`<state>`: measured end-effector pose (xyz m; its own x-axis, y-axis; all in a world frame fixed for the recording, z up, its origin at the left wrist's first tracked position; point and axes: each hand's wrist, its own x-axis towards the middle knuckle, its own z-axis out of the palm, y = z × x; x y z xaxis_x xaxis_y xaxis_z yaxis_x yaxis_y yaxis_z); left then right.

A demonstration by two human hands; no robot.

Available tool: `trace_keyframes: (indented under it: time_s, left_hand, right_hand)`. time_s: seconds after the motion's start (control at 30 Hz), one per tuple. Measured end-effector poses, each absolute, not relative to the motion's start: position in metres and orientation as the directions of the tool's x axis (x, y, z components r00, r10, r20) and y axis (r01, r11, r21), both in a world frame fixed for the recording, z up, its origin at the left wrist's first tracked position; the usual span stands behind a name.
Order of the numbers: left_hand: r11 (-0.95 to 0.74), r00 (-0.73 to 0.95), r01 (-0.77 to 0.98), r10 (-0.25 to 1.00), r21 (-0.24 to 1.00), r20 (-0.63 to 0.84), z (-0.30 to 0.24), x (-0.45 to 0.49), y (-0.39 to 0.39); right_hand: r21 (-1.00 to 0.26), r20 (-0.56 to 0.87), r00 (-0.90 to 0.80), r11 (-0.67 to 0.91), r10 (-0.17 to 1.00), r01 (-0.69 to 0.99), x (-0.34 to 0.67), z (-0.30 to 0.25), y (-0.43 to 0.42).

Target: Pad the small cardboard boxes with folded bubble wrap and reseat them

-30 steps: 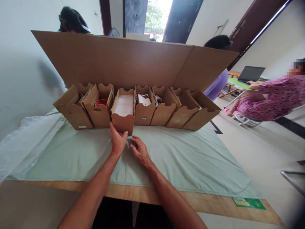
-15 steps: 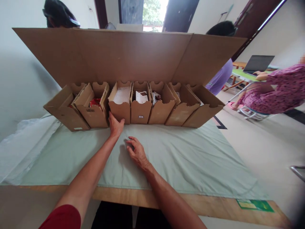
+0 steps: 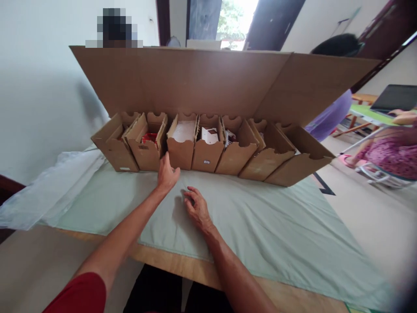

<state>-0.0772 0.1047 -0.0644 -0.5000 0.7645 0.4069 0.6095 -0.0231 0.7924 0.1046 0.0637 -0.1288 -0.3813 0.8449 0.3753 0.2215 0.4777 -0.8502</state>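
Observation:
A row of several brown cardboard bins (image 3: 208,154) stands on a pale green cloth (image 3: 260,226), backed by a tall cardboard sheet (image 3: 195,80). My left hand (image 3: 167,174) is open, fingers pointing up against the front of the third bin from the left (image 3: 180,152), which holds white sheets. My right hand (image 3: 196,206) rests on the cloth a little nearer me, fingers loosely curled, holding nothing. A neighbouring bin (image 3: 147,148) holds something red.
Clear plastic sheeting (image 3: 48,191) lies at the table's left end. The wooden table edge (image 3: 182,265) runs near me. A seated person in a patterned dress (image 3: 391,152) and a laptop (image 3: 392,98) are at the right; other people stand behind the cardboard.
The third bin has been pushed back into line with the others, my left hand following it forward. My right hand stayed on the cloth. The view shifted left.

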Motion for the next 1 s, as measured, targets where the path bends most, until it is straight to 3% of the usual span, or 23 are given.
trace_keyframes:
  time_s: [0.1,0.17,0.37,0.53,0.7,0.83,0.93,1.0]
  left_hand:
    - [-0.126,-0.420,0.750,0.667,0.650,0.615,-0.045,-0.100,0.076]
    - [-0.082,-0.428,0.806,0.604,0.587,0.672,-0.024,-0.121,0.069]
    - [0.166,-0.368,0.900,0.786,0.404,0.496,0.031,-0.159,0.088]
    - [0.174,-0.329,0.926,0.810,0.336,0.485,0.051,-0.148,0.062]
    - [-0.003,-0.212,0.942,0.769,0.335,0.603,0.053,-0.104,-0.015]
    - [-0.168,-0.147,0.895,0.764,0.414,0.628,0.040,-0.031,-0.069]
    - [-0.395,-0.023,0.776,0.762,0.493,0.647,0.040,0.020,-0.108]
    - [-0.575,0.134,0.689,0.698,0.440,0.703,0.048,0.031,-0.134]
  right_hand:
    - [-0.849,0.372,-0.389,0.478,0.843,0.225,0.104,-0.130,0.065]
    - [-0.851,0.370,-0.386,0.475,0.845,0.223,0.103,-0.130,0.065]
    - [-0.875,0.359,-0.358,0.445,0.862,0.194,0.101,-0.131,0.067]
    - [-0.920,0.306,-0.328,0.366,0.894,0.140,0.100,-0.126,0.070]
    - [-0.956,0.243,-0.311,0.282,0.919,0.087,0.100,-0.115,0.073]
    - [-0.986,0.150,-0.278,0.163,0.949,0.025,0.109,-0.103,0.078]
    - [-0.996,0.089,-0.214,0.088,0.973,-0.013,0.131,-0.087,0.079]
    - [-0.996,0.071,-0.127,0.063,0.989,-0.066,0.150,-0.073,0.074]
